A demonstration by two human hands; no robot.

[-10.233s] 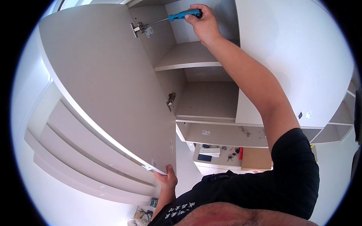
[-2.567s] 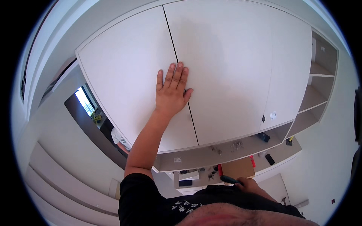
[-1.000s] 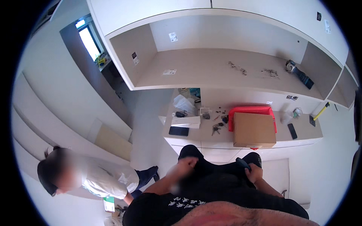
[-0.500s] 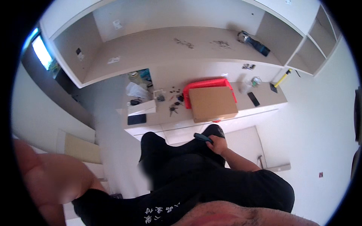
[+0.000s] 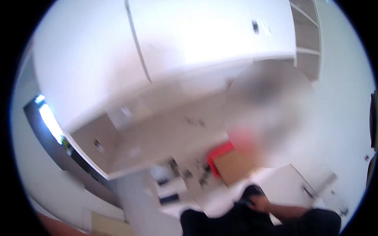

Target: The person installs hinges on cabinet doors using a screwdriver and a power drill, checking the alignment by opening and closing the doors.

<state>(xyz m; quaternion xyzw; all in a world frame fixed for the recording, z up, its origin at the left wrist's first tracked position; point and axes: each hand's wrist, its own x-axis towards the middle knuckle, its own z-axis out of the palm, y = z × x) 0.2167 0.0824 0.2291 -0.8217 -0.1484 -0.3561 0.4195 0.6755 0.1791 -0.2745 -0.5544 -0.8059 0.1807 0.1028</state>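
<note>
My right hand (image 5: 260, 203) rests at my right knee, its fingers closed. A short dark bar-shaped tool (image 5: 241, 203) sticks out on its left; blur hides what kind it is, though half a second ago it showed as dark teal. Of my left side only a strip of skin (image 5: 65, 228) shows at the bottom left edge, with no fingers to make out. Ahead of my knees, a brown cardboard box (image 5: 236, 167) sits on a red tray (image 5: 214, 159) on the low cabinet.
White cabinet doors (image 5: 212, 35) fill the top, above an open shelf (image 5: 165, 122) with bits scattered on it. A dark phone (image 5: 169, 199), papers and small items lie on the low cabinet's left. A blurred round patch covers the shelf's right. A hammer (image 5: 308, 191) stands by the right wall.
My view has tilted up and swung, so the cabinets fill more of it and everything sits lower. My left hand has mostly dropped out of sight. My right hand stays at the knee.
</note>
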